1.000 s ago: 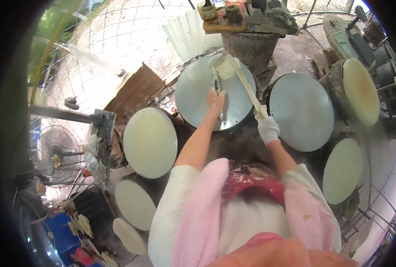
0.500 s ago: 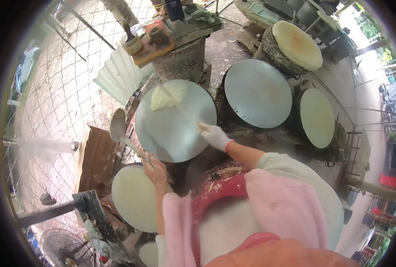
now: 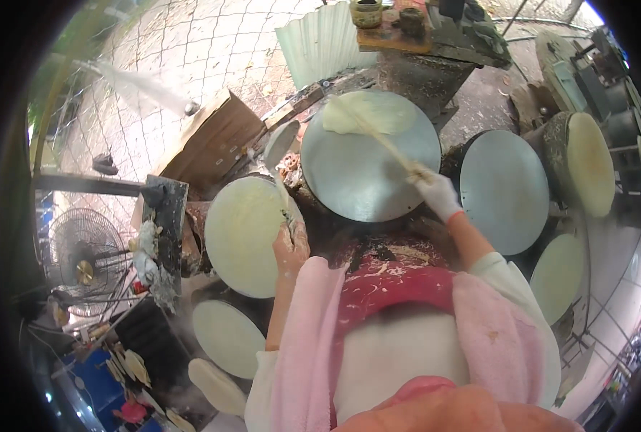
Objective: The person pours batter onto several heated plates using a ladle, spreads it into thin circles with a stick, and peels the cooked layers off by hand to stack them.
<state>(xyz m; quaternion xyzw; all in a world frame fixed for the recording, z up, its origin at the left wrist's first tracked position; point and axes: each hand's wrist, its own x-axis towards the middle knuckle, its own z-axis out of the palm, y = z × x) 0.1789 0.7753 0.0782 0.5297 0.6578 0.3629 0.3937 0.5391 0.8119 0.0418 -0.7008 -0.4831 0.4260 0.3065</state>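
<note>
A round grey griddle stands in front of me, with a patch of pale batter on its far part. My right hand, in a white glove, is closed around a long wooden stick. The stick slants across the griddle, and its far end reaches the batter. My bare left hand, smeared with batter, is closed on the handle of a ladle. The ladle's coated bowl is beside the griddle's left edge. Just under that hand lies another griddle covered with a pale batter sheet.
To the right are a bare griddle and another coated one. Behind them rests a large cooked flatbread. A coated griddle is at the lower left, near a fan. A cardboard sheet leans beyond the left hand.
The view has turned, so the griddles sit further right or lower left. The batter now spreads wider across the far part of the griddle. Both hands keep their holds.
</note>
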